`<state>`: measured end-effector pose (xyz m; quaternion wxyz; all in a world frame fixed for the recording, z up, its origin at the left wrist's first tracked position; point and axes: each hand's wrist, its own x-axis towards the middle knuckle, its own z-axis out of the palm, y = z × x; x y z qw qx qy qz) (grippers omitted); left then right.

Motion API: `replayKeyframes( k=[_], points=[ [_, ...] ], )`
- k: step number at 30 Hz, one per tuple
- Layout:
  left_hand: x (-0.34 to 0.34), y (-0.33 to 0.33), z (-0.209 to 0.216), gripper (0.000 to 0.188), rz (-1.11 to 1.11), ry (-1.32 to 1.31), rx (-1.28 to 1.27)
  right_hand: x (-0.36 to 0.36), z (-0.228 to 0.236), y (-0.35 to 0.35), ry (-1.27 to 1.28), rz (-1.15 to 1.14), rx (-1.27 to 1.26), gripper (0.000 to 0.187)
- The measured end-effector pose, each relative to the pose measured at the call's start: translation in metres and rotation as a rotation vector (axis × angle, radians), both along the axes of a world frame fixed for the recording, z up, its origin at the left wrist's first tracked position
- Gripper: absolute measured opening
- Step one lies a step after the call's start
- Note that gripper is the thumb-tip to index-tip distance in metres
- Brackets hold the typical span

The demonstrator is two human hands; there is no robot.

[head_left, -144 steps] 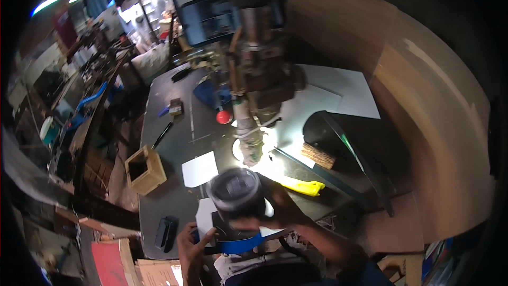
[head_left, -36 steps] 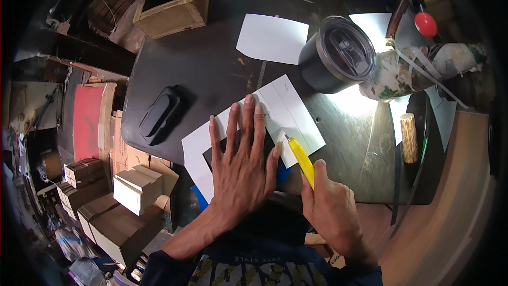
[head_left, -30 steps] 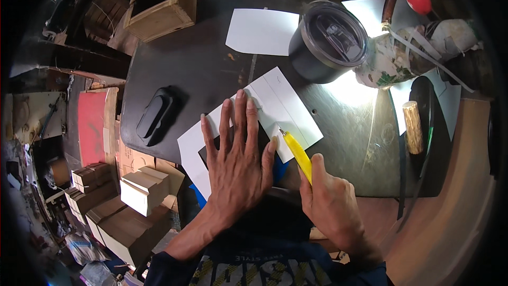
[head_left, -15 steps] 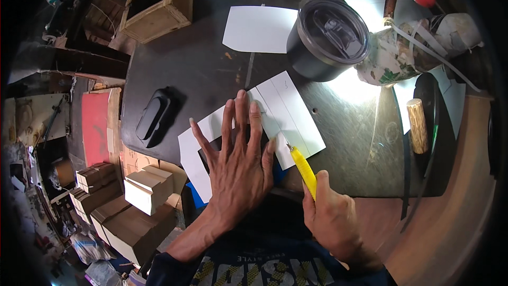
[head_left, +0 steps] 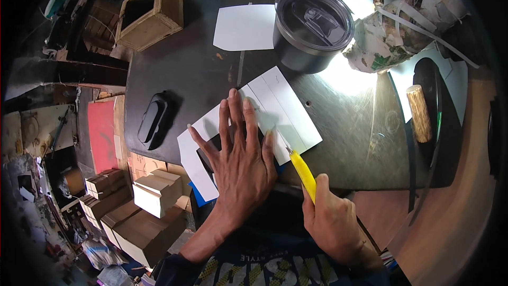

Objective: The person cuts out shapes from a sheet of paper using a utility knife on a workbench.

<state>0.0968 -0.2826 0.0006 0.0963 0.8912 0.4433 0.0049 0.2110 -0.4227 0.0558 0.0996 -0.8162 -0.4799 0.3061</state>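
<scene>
A white card (head_left: 299, 122) with thin ruled lines and faint pencil marks lies aslant near the table's front edge. My left hand (head_left: 241, 159) presses flat on it, fingers spread. Beside the left thumb, the blade tip of a yellow utility knife (head_left: 302, 176) meets the card near its front edge. My right hand (head_left: 333, 220) is closed around the knife's handle. A dark patch shows by the left fingers; I cannot tell whether it is a gap in the card. Something blue (head_left: 201, 195) sticks out below the card's left end.
A lidded dark tumbler (head_left: 312, 29) stands behind the card, beside another white sheet (head_left: 244, 27). A black case (head_left: 154, 121) lies left. A wrapped lamp (head_left: 386, 47) and a wooden handle (head_left: 419, 114) are right. A wooden box (head_left: 151, 10) stands far left; cardboard boxes (head_left: 143, 222) sit below.
The knife tip has moved a little along the card toward its front edge. My left hand stays pressed on the card. The whole view has shifted slightly.
</scene>
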Motion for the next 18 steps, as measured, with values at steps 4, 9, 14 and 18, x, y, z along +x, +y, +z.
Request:
replayKeyframes(
  k=[4,9,14,18],
  points=[
    [0.000,-0.002,-0.001,0.066,0.002,-0.060,-0.042,-0.004,0.004,-0.015,-0.034,0.008,-0.067,0.031],
    [-0.003,-0.003,-0.001,0.066,0.013,-0.063,-0.034,-0.010,0.006,-0.023,-0.048,0.010,-0.078,0.031],
    [-0.002,-0.002,-0.003,0.066,0.006,-0.108,-0.043,-0.005,0.007,-0.022,-0.029,-0.004,-0.058,0.028],
    [-0.003,-0.002,-0.002,0.067,0.001,-0.148,-0.058,0.005,0.011,-0.020,0.110,-0.043,0.065,0.025]
  ],
)
